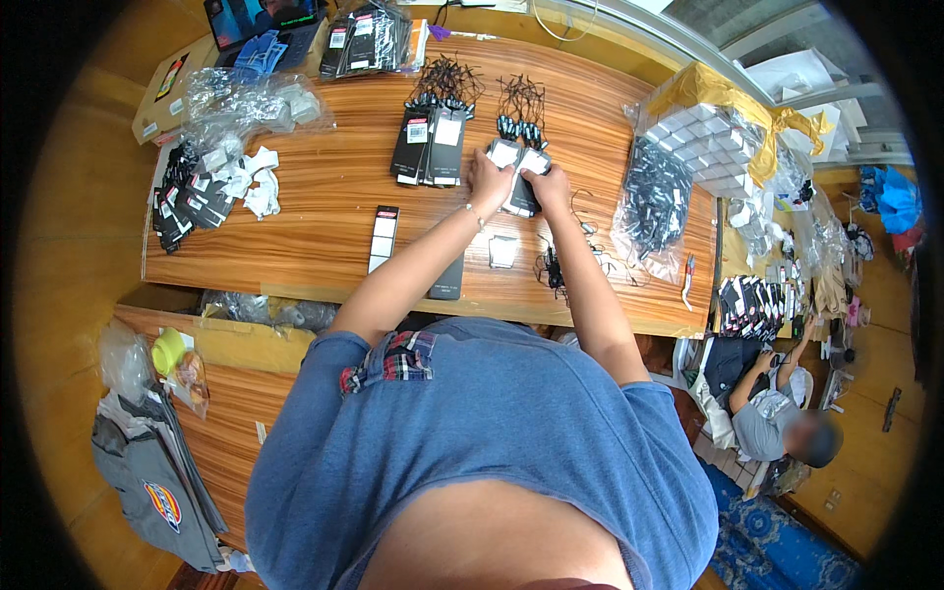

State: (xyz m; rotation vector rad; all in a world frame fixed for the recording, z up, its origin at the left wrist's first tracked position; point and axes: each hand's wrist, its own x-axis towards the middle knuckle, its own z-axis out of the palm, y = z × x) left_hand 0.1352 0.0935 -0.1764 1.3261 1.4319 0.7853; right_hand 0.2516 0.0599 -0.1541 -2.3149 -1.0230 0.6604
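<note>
My left hand [488, 181] and my right hand [548, 187] meet at a pile of black hang tags [521, 205] on the wooden table. The fingers of both are closed on the pile's two sides. White stickers lie on its upper tags, and their black cords [521, 108] fan out beyond. Left of my hands is a larger pile of tags [430, 147], also stickered and corded. Nearer me rest a small stack of white labels [502, 252], a tangle of loose black cords [554, 267] and a single black tag [383, 236]. My left forearm partly covers another tag [448, 279].
A clear bag of black cords [653, 202] and a plastic-wrapped block of white boxes [703, 138] stand at the right. Crumpled plastic bags [251, 103] and more tags [187, 202] sit at the left. A utility knife [689, 280] lies near the right edge. Another person [777, 423] works at far right.
</note>
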